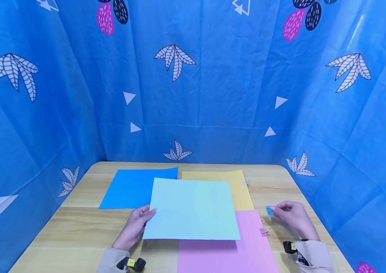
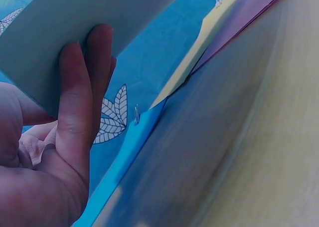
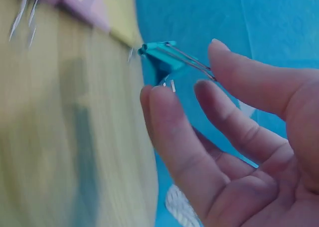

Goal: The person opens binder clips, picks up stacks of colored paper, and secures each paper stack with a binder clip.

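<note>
My left hand (image 1: 134, 226) grips the left edge of a pale green sheet of paper (image 1: 193, 208), thumb on top and fingers beneath, as the left wrist view shows. The sheet is raised above the table, overlapping the papers behind and below it. Off to the right, my right hand (image 1: 293, 216) pinches a teal binder clip (image 3: 164, 55) between thumb and fingertips by its wire handles. That clip is apart from the green sheet. Whether the green paper is one sheet or a stack, I cannot tell.
On the wooden table (image 1: 77, 227) lie blue paper (image 1: 128, 188), yellow paper (image 1: 244, 193) and pink paper (image 1: 230, 258). A binder clip (image 1: 246, 183) sits on the yellow paper's right edge, and a pink clip (image 1: 264, 232) on the pink paper's. Blue patterned curtains (image 1: 230, 94) enclose the table.
</note>
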`<act>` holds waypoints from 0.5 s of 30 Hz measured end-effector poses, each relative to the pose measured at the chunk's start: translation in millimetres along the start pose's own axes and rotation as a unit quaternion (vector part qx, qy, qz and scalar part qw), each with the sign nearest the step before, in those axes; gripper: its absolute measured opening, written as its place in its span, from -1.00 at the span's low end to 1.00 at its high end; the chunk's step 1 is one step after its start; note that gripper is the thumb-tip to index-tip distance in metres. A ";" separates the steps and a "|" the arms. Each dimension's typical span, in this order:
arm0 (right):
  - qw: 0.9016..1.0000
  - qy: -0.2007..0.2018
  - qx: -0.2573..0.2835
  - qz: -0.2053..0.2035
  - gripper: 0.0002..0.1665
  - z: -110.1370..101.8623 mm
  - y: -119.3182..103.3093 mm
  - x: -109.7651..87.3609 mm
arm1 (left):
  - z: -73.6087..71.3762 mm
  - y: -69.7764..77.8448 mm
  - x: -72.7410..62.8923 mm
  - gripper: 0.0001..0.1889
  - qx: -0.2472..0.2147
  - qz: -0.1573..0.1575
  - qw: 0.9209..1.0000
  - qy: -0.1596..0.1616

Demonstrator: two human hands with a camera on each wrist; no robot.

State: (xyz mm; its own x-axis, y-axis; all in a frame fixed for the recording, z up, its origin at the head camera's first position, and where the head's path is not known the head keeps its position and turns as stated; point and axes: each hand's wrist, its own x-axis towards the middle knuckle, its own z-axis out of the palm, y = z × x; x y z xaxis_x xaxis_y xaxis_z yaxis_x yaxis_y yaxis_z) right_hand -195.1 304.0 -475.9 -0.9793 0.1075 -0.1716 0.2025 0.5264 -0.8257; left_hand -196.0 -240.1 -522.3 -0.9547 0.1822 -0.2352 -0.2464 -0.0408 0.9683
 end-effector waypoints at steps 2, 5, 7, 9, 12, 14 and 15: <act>0.999 -0.014 0.049 -0.003 -0.51 3.9 -5.7 1.8 | 0.4 0.0 0.6 -0.35 0.000 -0.001 1.000 0.003; 0.994 -0.034 0.107 -0.005 -0.51 10.6 -15.8 6.5 | 0.8 -1.0 1.3 -0.35 0.002 -0.004 1.000 0.011; 0.990 -0.048 0.132 -0.015 -0.56 15.6 -23.1 11.4 | 0.9 -1.8 1.3 -0.34 0.002 -0.005 1.000 0.016; 0.987 -0.060 0.150 -0.028 -0.63 21.8 -29.9 17.5 | 0.9 -2.5 1.3 -0.33 0.001 -0.005 1.000 0.018; 0.981 -0.076 0.174 -0.038 -0.72 32.9 -36.5 28.2 | 0.2 -2.3 1.0 -0.32 0.001 -0.005 1.000 0.021; 0.974 -0.099 0.199 -0.043 -0.75 40.6 -38.0 35.3 | 0.0 -1.7 0.7 -0.30 0.002 -0.005 1.000 0.024; 0.968 -0.113 0.220 -0.047 -0.76 45.2 -37.8 38.5 | 0.2 -1.7 0.6 -0.29 0.004 -0.005 1.000 0.029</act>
State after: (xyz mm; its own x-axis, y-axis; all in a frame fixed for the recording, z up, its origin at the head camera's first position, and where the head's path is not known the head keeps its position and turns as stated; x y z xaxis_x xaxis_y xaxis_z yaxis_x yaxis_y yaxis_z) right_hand -240.4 250.1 -475.6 -0.9780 -0.1374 -0.1567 0.1421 0.1104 -0.9837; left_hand -196.1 -239.7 -524.1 -0.9601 0.1254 -0.2501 -0.2558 -0.0314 0.9662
